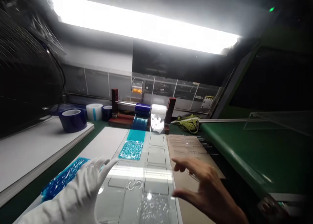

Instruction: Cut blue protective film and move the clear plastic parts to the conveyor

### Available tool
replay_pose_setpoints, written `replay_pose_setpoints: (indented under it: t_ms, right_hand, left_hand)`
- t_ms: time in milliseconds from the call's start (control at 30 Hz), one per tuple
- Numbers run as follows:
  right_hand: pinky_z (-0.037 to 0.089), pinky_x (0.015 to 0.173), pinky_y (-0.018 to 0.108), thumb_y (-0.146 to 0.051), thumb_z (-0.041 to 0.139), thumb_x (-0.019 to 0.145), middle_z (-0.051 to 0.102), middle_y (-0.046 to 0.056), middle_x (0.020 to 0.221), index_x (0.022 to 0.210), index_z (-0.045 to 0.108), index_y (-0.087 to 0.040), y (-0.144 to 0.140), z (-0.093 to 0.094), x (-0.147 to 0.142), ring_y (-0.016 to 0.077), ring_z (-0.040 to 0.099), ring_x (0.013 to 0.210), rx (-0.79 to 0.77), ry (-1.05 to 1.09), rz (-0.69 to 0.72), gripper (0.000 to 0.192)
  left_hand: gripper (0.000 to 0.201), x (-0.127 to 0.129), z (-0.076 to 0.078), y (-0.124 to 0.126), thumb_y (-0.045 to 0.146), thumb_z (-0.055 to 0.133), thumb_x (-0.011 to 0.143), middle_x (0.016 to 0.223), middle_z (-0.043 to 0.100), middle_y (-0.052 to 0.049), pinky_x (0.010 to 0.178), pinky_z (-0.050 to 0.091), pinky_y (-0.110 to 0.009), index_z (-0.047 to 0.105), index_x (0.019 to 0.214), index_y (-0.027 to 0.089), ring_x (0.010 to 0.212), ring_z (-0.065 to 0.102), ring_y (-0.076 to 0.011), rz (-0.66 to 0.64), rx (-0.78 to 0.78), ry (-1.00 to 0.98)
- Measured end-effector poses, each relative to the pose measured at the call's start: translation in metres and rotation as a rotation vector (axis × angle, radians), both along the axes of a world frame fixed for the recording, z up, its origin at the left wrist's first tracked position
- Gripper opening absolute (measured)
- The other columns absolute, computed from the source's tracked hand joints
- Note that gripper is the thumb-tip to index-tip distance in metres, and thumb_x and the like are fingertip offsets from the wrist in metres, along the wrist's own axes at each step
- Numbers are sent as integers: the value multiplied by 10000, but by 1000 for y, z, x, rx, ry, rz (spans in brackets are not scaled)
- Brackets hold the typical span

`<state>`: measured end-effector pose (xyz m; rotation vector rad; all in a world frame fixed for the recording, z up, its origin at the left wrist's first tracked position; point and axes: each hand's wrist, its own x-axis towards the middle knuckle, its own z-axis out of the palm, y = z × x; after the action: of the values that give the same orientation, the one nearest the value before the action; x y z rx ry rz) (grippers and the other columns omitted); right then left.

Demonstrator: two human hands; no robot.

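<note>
Workbench (102, 142) comes first: a white board under both hands, with a green surface (244, 146) running off beyond the right fingers. Far ahead of the fingertips stands a wooden-ended dispenser rack (141, 111) carrying a blue film roll (142, 109) and a clear film roll (158, 110) side by side on one bar. From those rolls two strips run back toward the hands: a blue film strip (133, 142), wrinkled at its near end, and a clear film strip (156, 172) with rounded rectangular panels (156, 154) showing beneath it. The clear strip lies directly between the two hands and passes under the fingertips of both.

Left of the gloved fingers lies a second crumpled blue film piece (63, 178); further off that side sit spare tape rolls (72, 119). Beyond the bare fingers, thin clear parts are laid in a row on a brown sheet (190, 146).

The left hand (85, 188), in a white glove, rests flat at the strip's left edge, fingers together and thumb spread toward the film. The right hand (205, 188) is bare, hovering at the right edge with fingers loosely spread and curled, pinching nothing.

By my reading, the step in hand is laying and smoothing the clear film over the panels. The next move likely calls for even pressure from the centre outward, since ripples show in the film near the fingertips.
</note>
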<state>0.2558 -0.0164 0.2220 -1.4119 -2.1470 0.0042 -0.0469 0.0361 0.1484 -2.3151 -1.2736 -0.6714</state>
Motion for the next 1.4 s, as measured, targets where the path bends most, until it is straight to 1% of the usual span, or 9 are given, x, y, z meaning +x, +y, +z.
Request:
replay_pose_setpoints:
  t_ms: [233,433,633,900,967,1067,1200,1300,1400]
  right_hand:
    - [288,1112,554,-675,737,573,308,188,1508,1506,146,-121,-26,-33,18,394,279,1376,-184,-335,128,1235]
    - [125,1128,629,-700,658,648,70,163,1566,1453,-261,-185,-18,-49,4,379,62,1417,-357,-308,218,1326]
    - [103,1128,627,-581,799,563,198,190,1548,1472,-211,-218,-15,-73,-6,406,170,1402,-468,-135,176,1407]
    - [260,1096,591,-669,756,551,327,181,1502,1494,-138,-269,-23,-141,-11,363,324,1365,-589,280,243,1360]
    - [245,1079,638,-667,760,548,334,182,1496,1484,-170,-275,-22,-134,0,388,314,1363,-575,184,236,1377]
    - [180,1081,679,-584,784,578,371,208,1464,1485,-176,-226,-15,-107,12,416,340,1340,-481,-74,224,1369]
    - [14,1115,665,-443,821,538,493,203,1358,1509,-59,-133,-4,-68,-4,406,432,1249,-280,-397,191,1347]
    - [-55,1121,640,-430,839,484,513,225,1332,1507,5,-67,5,-55,-26,409,460,1196,-165,-531,238,1368]
    - [-57,1121,638,-451,817,505,518,215,1330,1510,10,-81,9,-59,-25,413,453,1208,-160,-507,231,1342]
  left_hand:
    - [1257,-8,-17,-20,370,707,370,1329,384,-138,993,378,-505,118,1469,214,1083,491,-369,-37,-156,48]
    - [1208,-12,-20,-20,381,720,395,1392,346,-132,978,404,-520,179,1464,224,1171,440,-390,-47,-259,24]
    - [1131,-21,-22,-15,319,691,460,1428,331,-103,1066,325,-560,147,1451,278,1287,359,-376,-124,-504,-170]
    - [1070,15,-89,-34,668,531,702,1496,227,-188,1115,258,-540,-20,1472,168,1385,250,-364,-424,-932,-730]
    - [1112,11,-83,-30,662,574,676,1511,191,-179,1118,253,-539,-48,1472,196,1385,247,-363,-402,-974,-651]
    - [1167,0,-46,-15,561,686,591,1508,161,-166,1053,332,-578,-19,1477,282,1347,290,-403,-274,-1004,-278]
    - [1089,15,8,4,492,720,495,1177,493,-185,834,458,-585,274,1446,203,1064,503,-426,-133,-806,357]
    - [1020,45,18,7,439,691,491,1091,535,-243,852,400,-628,384,1370,20,980,512,-441,-110,-612,723]
    - [887,52,10,5,344,678,498,1070,547,-254,884,372,-636,470,1277,-26,970,514,-443,-80,-569,683]
